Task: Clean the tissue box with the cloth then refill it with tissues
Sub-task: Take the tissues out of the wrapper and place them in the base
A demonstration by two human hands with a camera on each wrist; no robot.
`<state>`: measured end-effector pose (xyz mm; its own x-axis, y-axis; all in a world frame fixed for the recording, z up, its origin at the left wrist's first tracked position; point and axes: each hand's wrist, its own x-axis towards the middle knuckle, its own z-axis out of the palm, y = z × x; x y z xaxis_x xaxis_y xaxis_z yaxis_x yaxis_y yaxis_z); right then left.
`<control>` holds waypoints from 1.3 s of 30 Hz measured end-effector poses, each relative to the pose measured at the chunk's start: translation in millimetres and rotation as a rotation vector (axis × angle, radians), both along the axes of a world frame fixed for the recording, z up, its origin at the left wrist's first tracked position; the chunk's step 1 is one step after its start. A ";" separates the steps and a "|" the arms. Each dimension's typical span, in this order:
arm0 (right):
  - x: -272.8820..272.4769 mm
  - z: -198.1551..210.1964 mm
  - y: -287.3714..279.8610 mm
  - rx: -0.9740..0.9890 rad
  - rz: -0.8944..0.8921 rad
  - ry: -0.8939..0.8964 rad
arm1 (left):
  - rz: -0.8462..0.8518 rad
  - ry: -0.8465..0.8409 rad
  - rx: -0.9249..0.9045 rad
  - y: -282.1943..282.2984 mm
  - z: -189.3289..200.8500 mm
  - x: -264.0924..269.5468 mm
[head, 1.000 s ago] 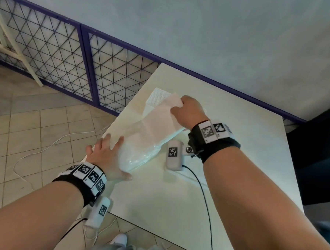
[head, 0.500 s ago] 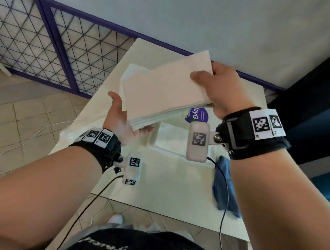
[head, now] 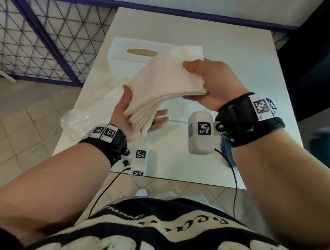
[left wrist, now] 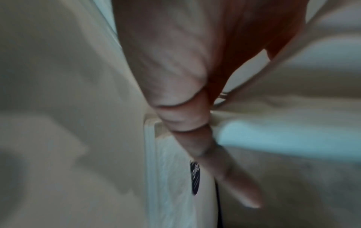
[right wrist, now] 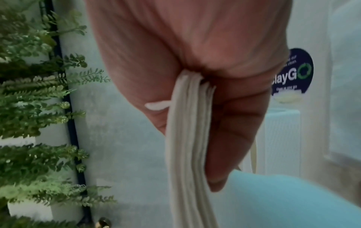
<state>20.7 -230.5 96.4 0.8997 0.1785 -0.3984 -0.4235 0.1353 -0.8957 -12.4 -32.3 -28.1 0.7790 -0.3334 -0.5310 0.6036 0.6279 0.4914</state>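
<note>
A thick stack of white tissues (head: 166, 81) hangs above the table, held by both hands. My right hand (head: 189, 81) pinches its right end, thumb on top and fingers below; the right wrist view shows the stack (right wrist: 187, 146) squeezed in that grip (right wrist: 205, 123). My left hand (head: 145, 102) cradles the near left end, palm up, thumb beside the edge. The white tissue box (head: 118, 51), with its oval slot on top, stands behind the stack. A blue cloth (head: 225, 147) lies on the table, mostly hidden by my right wrist. The left wrist view is blurred.
The white table (head: 196, 164) also carries a crumpled clear plastic wrapper (head: 74, 118) at its left edge and a flat white piece (head: 182, 108) under the stack. A purple mesh fence (head: 40, 42) stands to the left. Camera cables hang off the near edge.
The tissue stack was pulled out of the plastic wrapper at the left and lifted. Both hands now hold it over the table's middle, in front of the box.
</note>
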 end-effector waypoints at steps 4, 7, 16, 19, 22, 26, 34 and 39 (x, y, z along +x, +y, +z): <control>-7.2 -23.7 -18.4 -0.140 -0.019 -0.012 | 0.125 -0.129 0.143 13.1 4.8 0.5; -22.3 -53.6 -39.7 -0.318 0.047 -0.051 | 0.015 -0.272 0.533 19.8 -1.2 1.9; -63.8 -135.5 -65.0 -0.677 0.131 -0.170 | -0.158 -0.384 0.873 1.9 -39.7 -21.4; -68.0 -149.0 -63.1 -0.663 0.075 -0.159 | -0.153 -0.378 0.875 -4.0 -44.7 -26.2; -68.9 -157.0 -61.1 -0.678 0.060 -0.184 | -0.155 -0.378 0.970 -5.7 -46.5 -28.6; -55.1 -148.0 -66.1 -0.652 0.001 -0.174 | -0.170 -0.452 1.116 -4.0 -38.5 -13.8; 18.8 -118.0 -75.7 -0.628 -0.245 -0.113 | -0.119 -0.394 1.120 -21.4 -6.3 62.4; 34.6 -127.3 -76.4 -0.688 -0.211 0.016 | -0.186 -0.335 1.280 -30.8 -19.3 78.5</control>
